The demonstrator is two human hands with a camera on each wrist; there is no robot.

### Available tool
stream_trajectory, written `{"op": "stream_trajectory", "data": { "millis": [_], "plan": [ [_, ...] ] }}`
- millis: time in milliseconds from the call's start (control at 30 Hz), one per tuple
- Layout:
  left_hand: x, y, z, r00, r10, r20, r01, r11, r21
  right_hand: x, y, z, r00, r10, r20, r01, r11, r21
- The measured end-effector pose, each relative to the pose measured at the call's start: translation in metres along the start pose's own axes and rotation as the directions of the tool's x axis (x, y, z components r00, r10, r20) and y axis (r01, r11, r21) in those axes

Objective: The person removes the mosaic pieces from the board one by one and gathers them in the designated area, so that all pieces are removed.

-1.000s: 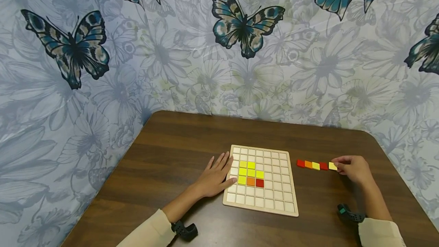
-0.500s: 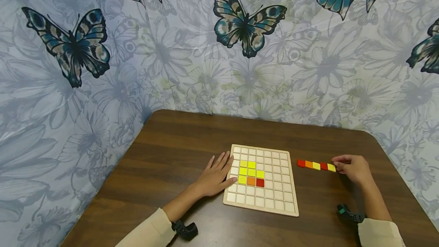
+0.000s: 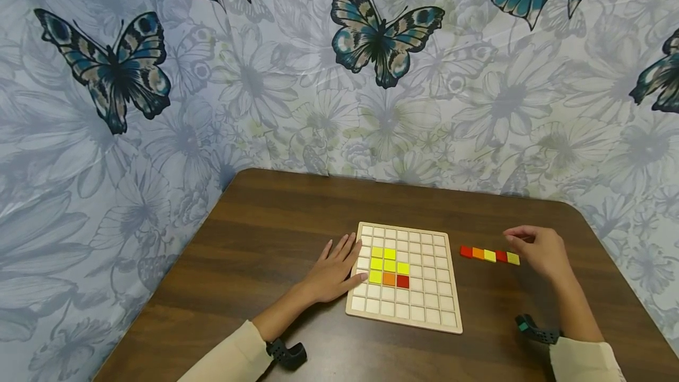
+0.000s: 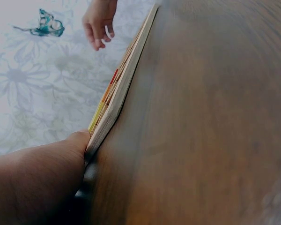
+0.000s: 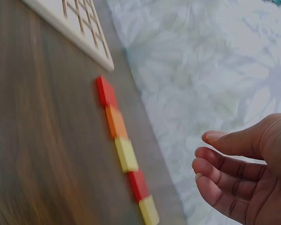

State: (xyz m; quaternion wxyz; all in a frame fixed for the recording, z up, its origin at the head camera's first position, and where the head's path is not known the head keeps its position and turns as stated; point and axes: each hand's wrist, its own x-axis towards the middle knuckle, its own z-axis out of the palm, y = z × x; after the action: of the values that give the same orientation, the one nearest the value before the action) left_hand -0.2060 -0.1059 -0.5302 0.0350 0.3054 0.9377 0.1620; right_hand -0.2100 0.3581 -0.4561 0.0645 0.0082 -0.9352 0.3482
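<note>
A pale wooden grid board point(image 3: 432, 315) lies on the table. Set in its squares are several yellow tiles point(image 3: 389, 265), an orange tile point(image 3: 389, 279) and a red tile point(image 3: 402, 282). My left hand point(image 3: 331, 274) rests with straight, spread fingers against the board's left edge, thumb on its rim. To the right of the board runs a row of tiles: red point(image 5: 107, 92), orange point(image 5: 116, 123), yellow point(image 5: 126, 154), red point(image 5: 139, 185) and yellow point(image 5: 149, 211). Over the row's right end hovers my right hand point(image 3: 541, 250); its fingers are loosely curled, with a gap to the thumb and nothing between.
The brown wooden table point(image 3: 276, 211) has rounded far corners and meets a wall covering point(image 3: 254, 87) printed with flowers and butterflies. Black bands point(image 3: 287, 355) sit on both wrists, next to cream sleeves.
My right hand let go of the yellow tile after sliding it left against the red one, then rose and moved slightly left. The left hand stays in place.
</note>
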Motion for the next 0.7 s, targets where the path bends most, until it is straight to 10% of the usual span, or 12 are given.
{"op": "stream_trajectory", "data": {
  "millis": [700],
  "plan": [
    [-0.002,0.001,-0.001,1.000,-0.004,0.007,0.004,1.000,0.004,-0.005,-0.055,0.037,0.986,-0.162,0.043,0.160,0.986,0.042]
  ]
}}
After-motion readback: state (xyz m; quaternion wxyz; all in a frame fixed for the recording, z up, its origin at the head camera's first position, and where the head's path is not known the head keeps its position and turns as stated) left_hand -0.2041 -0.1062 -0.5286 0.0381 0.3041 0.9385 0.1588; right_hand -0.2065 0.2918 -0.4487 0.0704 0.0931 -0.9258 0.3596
